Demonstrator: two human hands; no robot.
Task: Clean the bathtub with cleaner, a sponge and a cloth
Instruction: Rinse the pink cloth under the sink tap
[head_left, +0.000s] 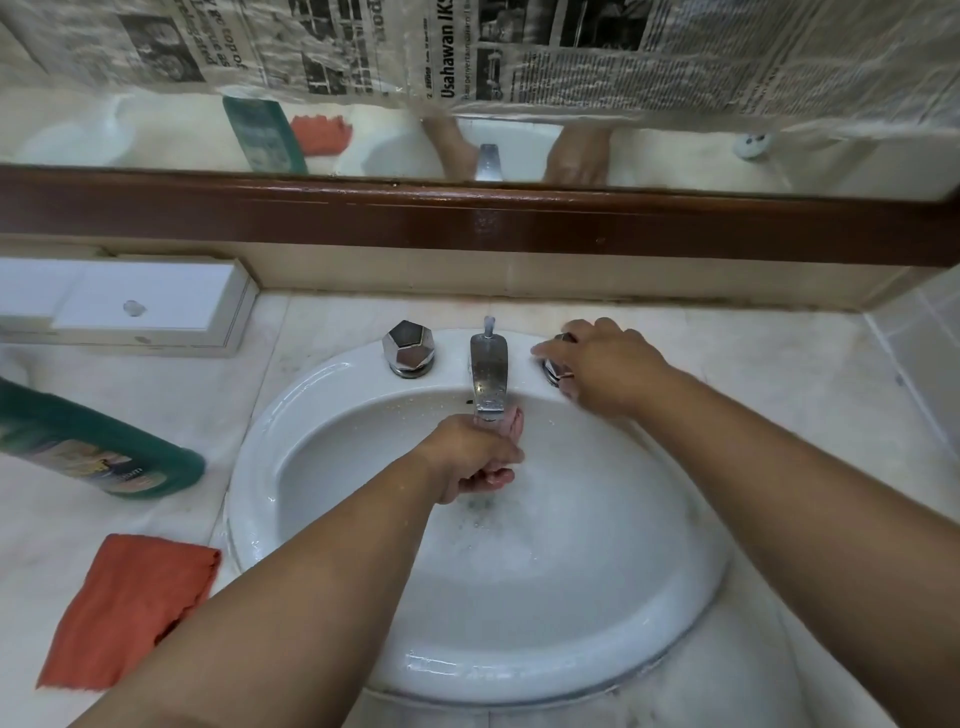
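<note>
Cleaner bottle: lying on bench, left of basin. Cloth: flat, nearer. Left hand: curled under running spout; contents unclear. Right hand: grips tap. Risk: opening it too far splashes bench.

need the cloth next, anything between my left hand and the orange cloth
Nothing visible. The left hand is under the spout; the orange cloth lies on the counter left of the sink, only its rim between them.
</note>
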